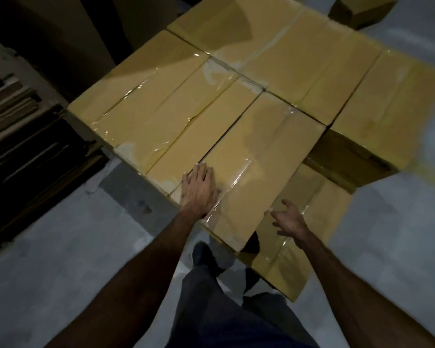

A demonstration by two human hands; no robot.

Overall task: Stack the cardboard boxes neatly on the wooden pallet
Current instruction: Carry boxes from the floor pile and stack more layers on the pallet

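Cardboard, taped and glossy, lies under the left hand (200, 188), pressed flat with fingers spread on the near top box (256, 172). The right hand (290, 221) hovers spread at 4 o'clock beside its edge. Probably stiff, slippery; grip the corners.

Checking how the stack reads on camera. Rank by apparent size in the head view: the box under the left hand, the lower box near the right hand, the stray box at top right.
1. Box under the left hand
2. Lower box, partly hidden, so unsure
3. Stray box, farther off and cropped
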